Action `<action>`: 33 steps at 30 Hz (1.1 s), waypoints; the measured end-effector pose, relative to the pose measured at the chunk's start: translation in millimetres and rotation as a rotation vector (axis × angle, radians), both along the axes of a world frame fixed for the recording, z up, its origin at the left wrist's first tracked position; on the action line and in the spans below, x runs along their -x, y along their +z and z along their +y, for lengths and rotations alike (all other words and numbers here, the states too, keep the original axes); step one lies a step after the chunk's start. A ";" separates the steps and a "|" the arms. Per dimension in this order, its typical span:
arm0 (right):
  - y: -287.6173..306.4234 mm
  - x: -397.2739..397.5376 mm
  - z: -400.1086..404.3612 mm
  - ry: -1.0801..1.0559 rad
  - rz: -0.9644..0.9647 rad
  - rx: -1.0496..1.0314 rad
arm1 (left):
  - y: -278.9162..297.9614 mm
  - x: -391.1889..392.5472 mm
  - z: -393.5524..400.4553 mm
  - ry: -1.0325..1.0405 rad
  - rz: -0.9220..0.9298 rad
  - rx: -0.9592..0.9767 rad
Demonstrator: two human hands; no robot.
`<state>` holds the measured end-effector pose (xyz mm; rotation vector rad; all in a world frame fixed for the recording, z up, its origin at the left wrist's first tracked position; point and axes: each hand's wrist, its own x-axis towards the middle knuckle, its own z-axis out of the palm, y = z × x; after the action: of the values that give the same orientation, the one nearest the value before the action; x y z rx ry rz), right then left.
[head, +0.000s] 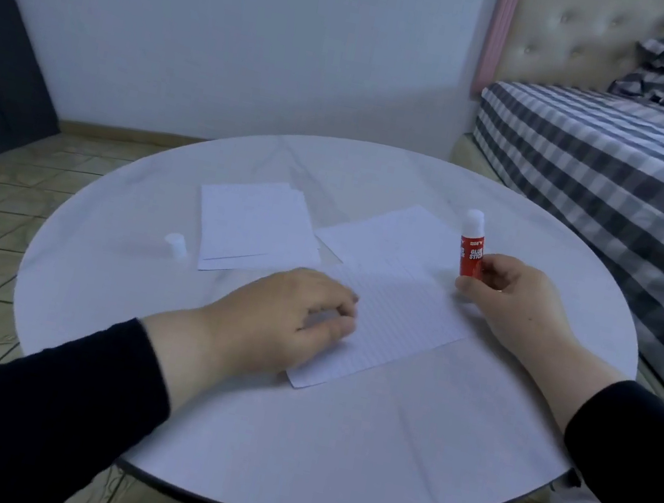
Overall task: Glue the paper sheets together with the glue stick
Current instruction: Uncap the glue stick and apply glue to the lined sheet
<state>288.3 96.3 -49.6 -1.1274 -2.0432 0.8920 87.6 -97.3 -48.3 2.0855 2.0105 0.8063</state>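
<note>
The right hand point(508, 295) curls its fingers round the base of an upright red glue stick point(471, 249), uncapped, its white tip up; the label reads "GLUE STICK". The left hand point(288, 314) rests loosely curled, knuckles up, on a lined paper sheet point(393, 320), holding nothing. Beyond that sheet lie another sheet point(390, 235) and a small paper stack point(254, 228); left of the stack stands a white cap point(176, 245). All sit on a round, pale, marbled tabletop point(287, 443).
</note>
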 end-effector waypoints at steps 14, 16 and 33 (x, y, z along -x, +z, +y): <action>-1.1 -0.2 9.0 0.063 0.232 0.110 | 8.4 31.4 1.6 0.077 0.043 0.311; -1.1 1.4 6.4 0.091 0.253 0.108 | 10.7 23.8 7.9 0.115 0.133 0.252; 5.3 12.2 -2.5 0.257 0.483 0.203 | -1.2 -12.9 32.0 0.014 0.180 0.404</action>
<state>276.1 93.8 -44.4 -0.6636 -1.7392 1.3759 100.6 -65.3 -49.4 1.9640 2.0630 0.1912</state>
